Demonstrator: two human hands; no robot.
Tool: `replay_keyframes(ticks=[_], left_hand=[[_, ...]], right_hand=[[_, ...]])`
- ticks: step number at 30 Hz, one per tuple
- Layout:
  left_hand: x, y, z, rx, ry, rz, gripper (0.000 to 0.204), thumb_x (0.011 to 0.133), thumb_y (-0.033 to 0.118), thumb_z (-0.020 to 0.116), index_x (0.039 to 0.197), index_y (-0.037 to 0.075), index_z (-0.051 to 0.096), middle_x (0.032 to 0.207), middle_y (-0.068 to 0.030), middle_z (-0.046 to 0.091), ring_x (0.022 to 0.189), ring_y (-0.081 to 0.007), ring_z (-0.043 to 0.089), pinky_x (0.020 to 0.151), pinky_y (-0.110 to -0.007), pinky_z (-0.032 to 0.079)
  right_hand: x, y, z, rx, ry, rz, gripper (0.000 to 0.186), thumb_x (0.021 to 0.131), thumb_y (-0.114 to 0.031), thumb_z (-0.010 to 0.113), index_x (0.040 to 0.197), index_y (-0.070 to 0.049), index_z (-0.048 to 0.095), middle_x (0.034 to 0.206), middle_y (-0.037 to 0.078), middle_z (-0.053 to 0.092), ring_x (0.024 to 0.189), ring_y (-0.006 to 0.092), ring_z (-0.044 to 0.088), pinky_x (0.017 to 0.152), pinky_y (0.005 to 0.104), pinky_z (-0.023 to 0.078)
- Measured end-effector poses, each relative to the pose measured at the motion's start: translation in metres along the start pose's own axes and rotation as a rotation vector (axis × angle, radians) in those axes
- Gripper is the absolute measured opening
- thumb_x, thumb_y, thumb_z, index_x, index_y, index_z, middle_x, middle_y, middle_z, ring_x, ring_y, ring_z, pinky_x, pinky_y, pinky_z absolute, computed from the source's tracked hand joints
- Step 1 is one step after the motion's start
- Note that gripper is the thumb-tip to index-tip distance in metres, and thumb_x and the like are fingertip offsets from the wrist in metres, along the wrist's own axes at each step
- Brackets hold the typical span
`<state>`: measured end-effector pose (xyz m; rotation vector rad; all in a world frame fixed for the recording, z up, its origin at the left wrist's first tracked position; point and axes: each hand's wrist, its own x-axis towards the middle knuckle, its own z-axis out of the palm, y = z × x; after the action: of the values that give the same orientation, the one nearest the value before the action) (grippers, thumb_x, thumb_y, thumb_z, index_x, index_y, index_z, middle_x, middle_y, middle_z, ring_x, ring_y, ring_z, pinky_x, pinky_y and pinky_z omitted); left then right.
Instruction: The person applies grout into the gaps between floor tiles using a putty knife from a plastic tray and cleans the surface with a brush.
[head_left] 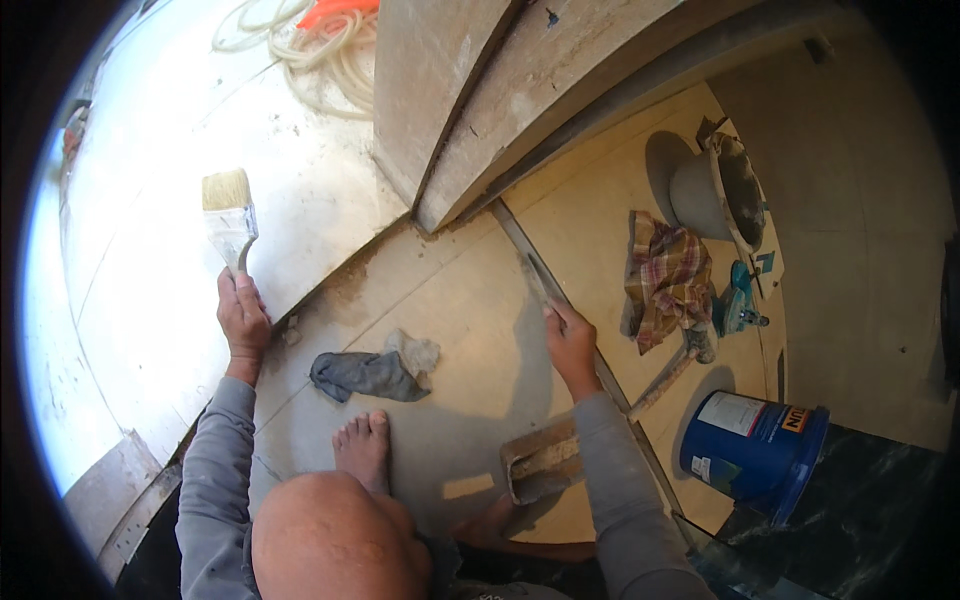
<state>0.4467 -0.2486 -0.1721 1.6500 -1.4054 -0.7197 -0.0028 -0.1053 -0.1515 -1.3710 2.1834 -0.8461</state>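
Note:
My left hand [243, 315] grips the handle of a wide paintbrush [230, 215], its pale bristles pointing away from me above the bright floor at the left. In my right hand [572, 345] is a narrow trowel-like tool [538, 277]; its thin blade points away, close to a dark strip along the floor. My fingers hide its handle. On the tiles between my arms lies a crumpled grey-blue rag [368, 376], with a pale crumpled piece [415, 356] against it. A dusty, hollow rectangular block [545, 460] sits beside my right forearm.
Large dusty boards [560, 90] stand ahead, with a coiled clear hose [335, 65] beyond. On the right are a mortar-crusted bucket [715, 195], a plaid cloth [668, 275], a teal object [739, 300], a hammer-like tool [665, 380] and a blue bucket [745, 465]. A raised floor edge [345, 265] runs diagonally.

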Motion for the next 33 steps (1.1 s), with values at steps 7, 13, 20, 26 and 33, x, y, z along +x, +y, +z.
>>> replay_keyframes(ticks=[7,13,20,26,33], left_hand=[[0.001,0.003,-0.002,-0.015,-0.018,-0.023,0.026,0.102,0.024,0.038,0.105,0.002,0.051,0.061,-0.0011,0.048,0.046,-0.0096,0.046,0.043,-0.025,0.040],[0.000,-0.007,0.001,0.021,0.007,0.019,0.027,0.102,0.023,0.039,0.109,0.000,0.051,0.061,-0.0019,0.049,0.047,-0.0103,0.047,0.044,-0.026,0.040],[-0.002,0.001,-0.002,0.005,-0.001,-0.043,0.029,0.102,0.024,0.039,0.110,-0.001,0.051,0.060,-0.0025,0.048,0.048,-0.0112,0.048,0.045,-0.027,0.041],[0.001,0.001,0.000,0.008,-0.024,-0.008,0.029,0.102,0.025,0.039,0.108,-0.001,0.050,0.060,-0.0025,0.049,0.047,-0.0110,0.048,0.044,-0.027,0.041],[-0.001,0.005,-0.003,-0.023,-0.008,-0.041,0.025,0.102,0.025,0.039,0.102,0.002,0.050,0.060,-0.0008,0.049,0.046,-0.0094,0.046,0.042,-0.026,0.040]], right_hand=[[0.051,-0.043,0.040,-0.035,0.087,-0.121,0.021,0.088,-0.015,0.059,0.099,0.000,0.068,0.083,0.023,0.066,0.078,0.0367,0.067,0.069,0.0399,0.053],[0.051,-0.034,0.047,-0.024,0.090,-0.084,0.020,0.088,-0.014,0.059,0.098,0.000,0.068,0.086,0.022,0.067,0.080,0.0357,0.068,0.071,0.0388,0.053],[0.042,-0.039,0.041,-0.070,0.093,-0.089,0.022,0.088,-0.014,0.059,0.101,0.001,0.068,0.090,0.022,0.069,0.083,0.0332,0.069,0.075,0.0370,0.054],[0.051,-0.044,0.043,-0.076,0.073,-0.087,0.024,0.089,-0.015,0.059,0.104,0.001,0.068,0.089,0.021,0.069,0.077,0.0298,0.069,0.068,0.0357,0.054],[0.022,-0.098,0.034,0.665,-0.137,0.753,0.031,0.096,-0.023,0.052,0.119,-0.003,0.058,0.071,0.006,0.055,0.051,0.0131,0.050,0.040,0.0295,0.039]])
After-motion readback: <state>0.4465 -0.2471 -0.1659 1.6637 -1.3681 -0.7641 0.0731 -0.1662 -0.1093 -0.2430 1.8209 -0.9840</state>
